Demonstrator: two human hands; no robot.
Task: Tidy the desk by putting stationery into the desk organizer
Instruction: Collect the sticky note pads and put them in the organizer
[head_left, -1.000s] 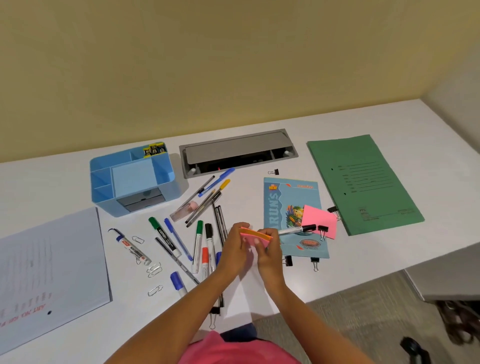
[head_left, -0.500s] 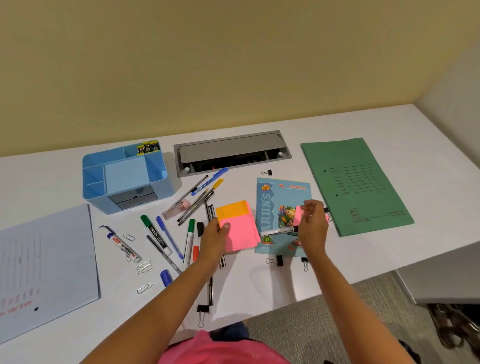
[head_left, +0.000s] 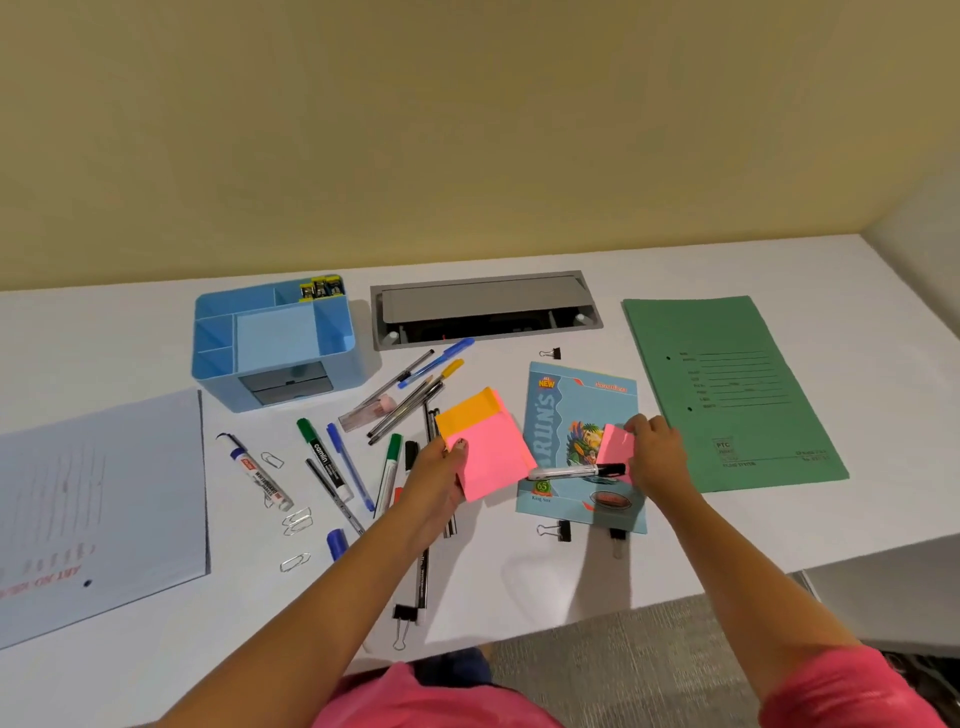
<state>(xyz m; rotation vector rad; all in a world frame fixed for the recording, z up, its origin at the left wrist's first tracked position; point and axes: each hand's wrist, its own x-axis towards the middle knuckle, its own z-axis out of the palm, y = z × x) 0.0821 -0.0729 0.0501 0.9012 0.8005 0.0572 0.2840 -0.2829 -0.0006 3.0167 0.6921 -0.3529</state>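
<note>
The left hand grips a pink-and-orange sticky pad above scattered pens; the right hand pinches loose pink notes over the notebook. The blue organizer stands far left.

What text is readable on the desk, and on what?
"ALL NEW", "ARUN'S", "65", "King Size": blue notebook cover.
"camlin": green-capped marker.
"PTC": green folder.
Too blurred to read: the folder's form lines, the label on the blue-capped marker, the red print on the grey pad.
</note>
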